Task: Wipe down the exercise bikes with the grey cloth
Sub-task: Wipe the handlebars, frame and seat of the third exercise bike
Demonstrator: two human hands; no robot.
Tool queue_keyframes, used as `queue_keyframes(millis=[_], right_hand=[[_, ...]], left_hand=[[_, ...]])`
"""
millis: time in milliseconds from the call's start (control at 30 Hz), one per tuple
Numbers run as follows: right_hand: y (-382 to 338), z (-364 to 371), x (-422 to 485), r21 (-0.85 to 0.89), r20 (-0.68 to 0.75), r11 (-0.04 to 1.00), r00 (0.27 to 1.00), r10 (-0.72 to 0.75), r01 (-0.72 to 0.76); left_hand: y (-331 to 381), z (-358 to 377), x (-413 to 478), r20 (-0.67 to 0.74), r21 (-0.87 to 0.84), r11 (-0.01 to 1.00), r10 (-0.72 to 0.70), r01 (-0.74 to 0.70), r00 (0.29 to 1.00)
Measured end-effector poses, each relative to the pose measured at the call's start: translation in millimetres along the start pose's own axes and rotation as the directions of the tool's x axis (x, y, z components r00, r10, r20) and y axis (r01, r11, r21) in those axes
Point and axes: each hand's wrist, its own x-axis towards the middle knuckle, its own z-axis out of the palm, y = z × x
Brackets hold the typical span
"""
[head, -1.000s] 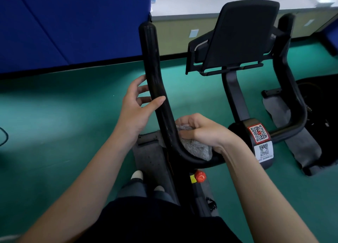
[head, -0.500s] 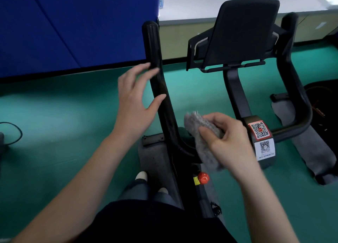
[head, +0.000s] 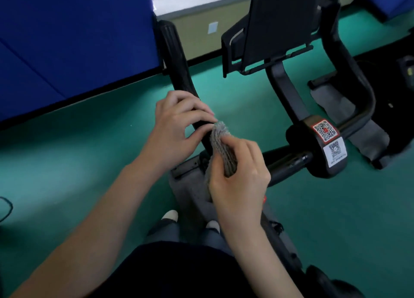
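Note:
The black exercise bike's left handlebar point(head: 177, 60) rises from the middle of the view toward the blue wall. My right hand point(head: 239, 176) grips the bunched grey cloth point(head: 223, 147) just in front of the bar's lower bend. Fingers of my left hand point(head: 177, 127) pinch the cloth's top edge, lying over the handlebar. The bike's stem block with two QR stickers point(head: 329, 140) sits to the right, and the crossbar point(head: 289, 161) runs from it toward my hands. The black screen holder point(head: 280, 22) stands behind.
Green floor point(head: 78, 163) spreads to the left and right. A blue padded wall point(head: 74, 35) closes the back left. The bike's right handlebar point(head: 349, 73) curves at the right, above a grey floor mat point(head: 367, 136). My shoes point(head: 170, 214) stand beside the bike frame below.
My right hand lifted the cloth off the handlebar bend and raised it. My left hand let go of the bar, came down and took the cloth's top edge.

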Motion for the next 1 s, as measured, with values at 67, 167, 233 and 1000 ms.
queue_keyframes(millis=[67, 167, 233, 1000], right_hand=[[0, 1, -8, -0.046, -0.053, 0.999, 0.998, 0.016, -0.018], [4, 1, -20, -0.12, -0.157, 0.991, 0.987, 0.044, -0.063], [8, -1, -27, -0.164, -0.231, 0.98, 0.97, 0.072, -0.112], [16, -12, -25, -0.159, -0.289, 0.975, 0.952, 0.104, -0.154]], left_hand=[[-4, -1, 3, 0.015, -0.009, 1.0, 0.03, -0.03, 0.999], [-9, -1, 5, 0.017, -0.006, 0.998, 0.069, -0.069, 0.997], [-12, 0, 6, 0.005, 0.015, 0.993, 0.115, -0.115, 0.993], [-7, 1, 3, -0.02, -0.005, 0.994, 0.105, -0.105, 0.994]])
